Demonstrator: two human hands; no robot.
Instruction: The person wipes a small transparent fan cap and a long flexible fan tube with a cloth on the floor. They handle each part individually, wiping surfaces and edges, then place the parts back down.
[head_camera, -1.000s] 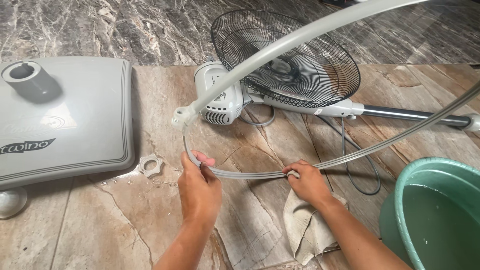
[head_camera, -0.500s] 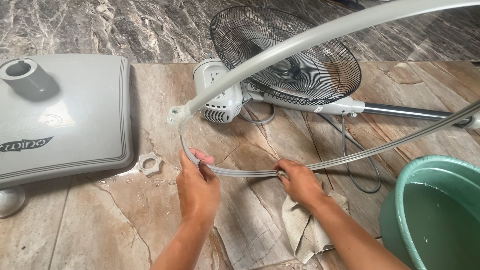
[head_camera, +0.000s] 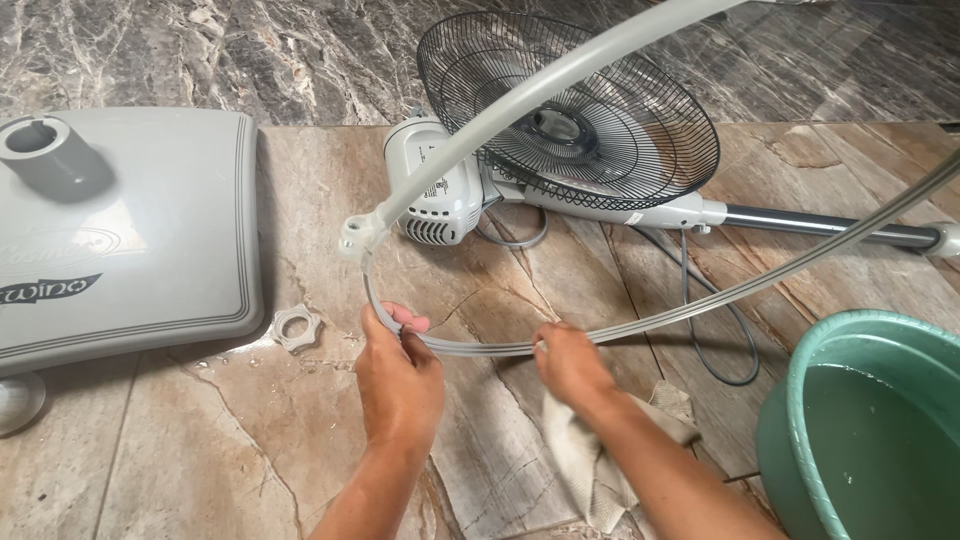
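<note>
Bright, even daylight — soft shadows, faint sheen on the wet floor (head_camera: 250, 420) — sharp throughout.

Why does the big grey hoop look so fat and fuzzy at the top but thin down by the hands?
In the head view, the grey ring arcs up close to the camera, so there it looks thick and soft; near the left hand and right hand it is farther and sharp. Daylight is even, with soft shadows under the fan base.

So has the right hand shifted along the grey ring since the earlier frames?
Yes. The right hand has slid left along the grey ring, closer to the left hand, which stays put near the plastic nut on the floor.
</note>
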